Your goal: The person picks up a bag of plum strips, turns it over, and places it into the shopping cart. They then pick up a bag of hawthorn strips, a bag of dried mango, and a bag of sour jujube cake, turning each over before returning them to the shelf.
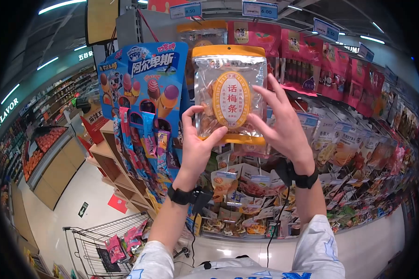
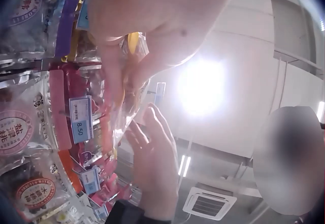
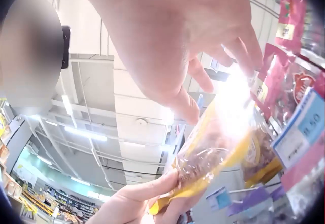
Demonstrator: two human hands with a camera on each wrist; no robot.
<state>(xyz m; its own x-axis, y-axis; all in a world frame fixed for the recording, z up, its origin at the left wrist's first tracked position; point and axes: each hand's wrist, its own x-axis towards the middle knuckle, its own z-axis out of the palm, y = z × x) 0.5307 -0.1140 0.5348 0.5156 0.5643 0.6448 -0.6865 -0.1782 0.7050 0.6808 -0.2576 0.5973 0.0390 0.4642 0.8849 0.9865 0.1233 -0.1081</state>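
A clear snack bag [image 1: 229, 95] with yellow top and bottom bands and an oval yellow label is held upright in front of the shelves. My left hand [image 1: 198, 144] pinches its lower left, thumb across the front and fingers round the side. In the right wrist view, the left thumb [image 3: 157, 184] presses on the bag [image 3: 203, 155] near its yellow edge. My right hand [image 1: 284, 125] is at the bag's right side with fingers spread, its fingertips overlapping that edge in the head view. The left wrist view shows the right hand [image 2: 155, 168] with fingers extended beside the bag.
A blue cardboard display [image 1: 144, 76] of wrapped sweets stands left of the bag. Pink packs [image 1: 300, 58] hang behind, with price tags [image 1: 326, 29] above. Silver snack bags [image 1: 342, 137] fill the right-hand racks. A shopping cart [image 1: 86, 242] holding pink packs stands at lower left.
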